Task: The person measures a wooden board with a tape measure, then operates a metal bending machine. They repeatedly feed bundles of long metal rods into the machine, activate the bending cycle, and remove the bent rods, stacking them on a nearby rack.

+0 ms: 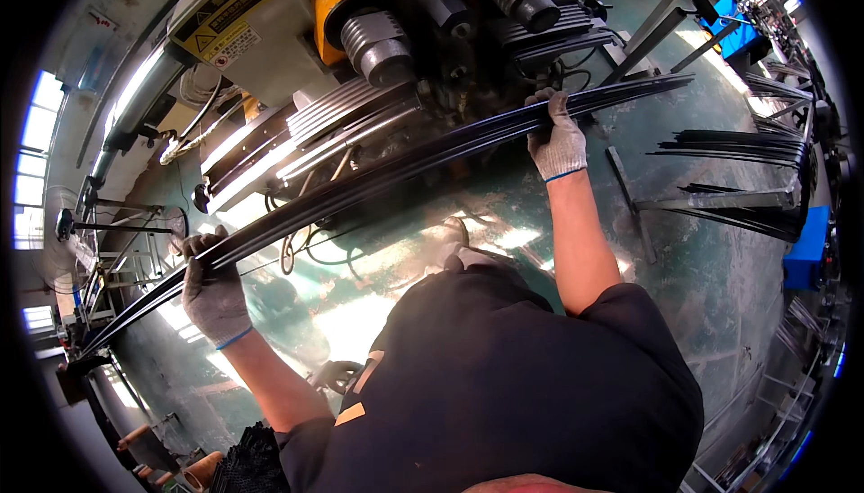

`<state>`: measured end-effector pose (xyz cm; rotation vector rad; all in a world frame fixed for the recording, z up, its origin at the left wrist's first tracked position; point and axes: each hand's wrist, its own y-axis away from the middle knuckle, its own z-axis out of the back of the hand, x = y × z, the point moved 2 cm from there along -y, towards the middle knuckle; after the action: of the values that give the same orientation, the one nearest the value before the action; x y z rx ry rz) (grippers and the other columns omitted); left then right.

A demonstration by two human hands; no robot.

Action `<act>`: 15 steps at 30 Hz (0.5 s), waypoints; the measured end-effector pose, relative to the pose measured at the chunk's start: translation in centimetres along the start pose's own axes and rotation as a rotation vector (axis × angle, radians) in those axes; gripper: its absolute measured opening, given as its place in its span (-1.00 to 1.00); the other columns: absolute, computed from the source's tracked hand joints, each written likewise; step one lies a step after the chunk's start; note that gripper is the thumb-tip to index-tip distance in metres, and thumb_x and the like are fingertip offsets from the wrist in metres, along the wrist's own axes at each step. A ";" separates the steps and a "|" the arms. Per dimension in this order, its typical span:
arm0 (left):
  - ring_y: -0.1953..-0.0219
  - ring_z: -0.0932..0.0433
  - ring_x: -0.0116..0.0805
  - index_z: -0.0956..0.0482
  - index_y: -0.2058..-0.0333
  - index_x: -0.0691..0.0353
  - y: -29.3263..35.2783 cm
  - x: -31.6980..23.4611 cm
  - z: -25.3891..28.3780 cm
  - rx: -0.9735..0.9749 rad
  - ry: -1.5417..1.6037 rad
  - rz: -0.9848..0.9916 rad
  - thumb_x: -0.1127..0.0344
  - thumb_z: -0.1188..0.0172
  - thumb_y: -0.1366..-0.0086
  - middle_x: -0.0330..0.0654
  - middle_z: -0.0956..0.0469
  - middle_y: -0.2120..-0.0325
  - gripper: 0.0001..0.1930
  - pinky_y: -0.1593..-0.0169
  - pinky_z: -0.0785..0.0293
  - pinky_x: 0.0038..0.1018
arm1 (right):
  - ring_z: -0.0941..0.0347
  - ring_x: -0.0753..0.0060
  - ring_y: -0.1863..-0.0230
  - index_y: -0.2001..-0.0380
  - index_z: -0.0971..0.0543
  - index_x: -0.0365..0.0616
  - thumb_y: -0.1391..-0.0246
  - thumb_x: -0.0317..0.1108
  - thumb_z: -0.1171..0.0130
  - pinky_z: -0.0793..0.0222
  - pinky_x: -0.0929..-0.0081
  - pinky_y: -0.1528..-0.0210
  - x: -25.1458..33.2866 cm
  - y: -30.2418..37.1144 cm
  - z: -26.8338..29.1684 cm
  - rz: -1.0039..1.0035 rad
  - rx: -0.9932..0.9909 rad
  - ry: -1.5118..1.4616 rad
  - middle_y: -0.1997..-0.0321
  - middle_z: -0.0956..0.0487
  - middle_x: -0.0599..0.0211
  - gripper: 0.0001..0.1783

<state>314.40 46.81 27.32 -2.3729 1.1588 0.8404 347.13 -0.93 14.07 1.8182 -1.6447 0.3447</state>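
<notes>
A bundle of long, thin dark metal rods (387,169) stretches across in front of me, from the lower left to the upper right. Near its left part, my left hand (214,290) in a light knitted glove is wrapped round the bundle. My right hand (558,142), gloved the same way, grips it toward the right end, thumb up. The rods slant upward to the right and are held off the floor. Beyond them stands a machine with yellow-and-steel cylindrical heads (373,38) and ribbed metal rails (346,124).
On the right, a metal stand (711,200) carries more dark rods (738,149). A blue box (807,250) is at the right edge. A yellow warning label (225,11) is on the machine. Hoses hang below the rails; a round-based stand (126,226) is at the left. The floor (693,313) is green and worn.
</notes>
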 end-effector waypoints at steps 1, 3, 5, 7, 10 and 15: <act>-0.08 -0.57 -0.08 -0.49 -0.09 0.37 -0.5 0.5 0.8 -0.038 -0.026 -0.012 0.50 -0.21 -0.36 -0.07 -0.59 0.08 -0.67 -0.47 -0.32 0.03 | -0.64 0.35 0.09 0.13 -0.63 0.00 -0.21 -0.02 -0.42 -0.55 0.35 0.10 -0.4 -0.6 -0.7 -0.021 -0.056 0.023 0.17 -0.70 0.47 -0.65; -0.08 -0.61 -0.12 -0.64 0.04 0.32 -2.0 1.3 1.5 -0.085 -0.104 0.014 0.37 -0.31 -0.38 -0.08 -0.67 0.07 -0.77 -0.37 -0.44 -0.05 | -0.65 0.37 0.12 0.13 -0.62 0.01 -0.23 0.00 -0.41 -0.55 0.35 0.14 -0.8 -1.9 -2.6 -0.045 -0.165 0.065 0.18 -0.71 0.50 -0.65; -0.07 -0.62 -0.07 -0.62 0.05 0.35 -3.9 1.9 2.8 -0.193 -0.109 -0.005 0.35 -0.27 -0.41 -0.04 -0.66 0.09 -0.77 -0.37 -0.48 0.01 | -0.62 0.33 0.13 0.01 -0.59 0.01 -0.32 0.04 -0.32 -0.56 0.35 0.05 -2.0 -2.3 -5.2 -0.085 -0.118 0.021 0.15 -0.70 0.33 -0.61; -0.04 -0.64 0.03 -0.60 0.02 0.42 -5.7 2.4 4.1 -0.225 -0.083 0.013 0.34 -0.25 -0.44 0.08 -0.66 0.06 -0.73 -0.28 -0.58 -0.02 | -0.56 0.35 0.04 -0.05 -0.58 -0.13 -0.30 -0.11 -0.35 -0.51 0.37 -0.06 -3.7 -2.1 -5.7 0.120 -0.067 0.367 0.04 -0.66 0.27 -0.60; -0.06 -0.64 0.03 -0.55 -0.04 0.51 -8.1 4.2 4.7 -0.330 -0.047 0.008 0.38 -0.22 -0.46 0.15 -0.65 0.07 -0.69 -0.26 -0.60 -0.05 | -0.63 0.32 -0.03 -0.17 -0.56 -0.23 -0.29 -0.31 -0.28 -0.56 0.34 -0.11 -5.3 -2.8 -8.7 0.027 -0.102 0.135 -0.06 -0.67 0.24 -0.57; -0.08 -0.61 0.02 -0.48 -0.12 0.56 -11.6 9.1 5.5 -0.427 0.064 0.073 0.46 -0.26 -0.42 0.19 -0.59 -0.02 -0.62 -0.31 -0.58 -0.04 | -0.63 0.30 -0.05 -0.15 -0.57 -0.25 -0.34 -0.21 -0.23 -0.55 0.31 -0.12 -5.7 -5.2 -10.7 -0.031 0.043 0.072 -0.09 -0.66 0.22 -0.57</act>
<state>326.19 51.50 17.94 -2.7256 1.1932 1.1405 353.56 10.14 17.26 1.8393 -1.5690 0.4294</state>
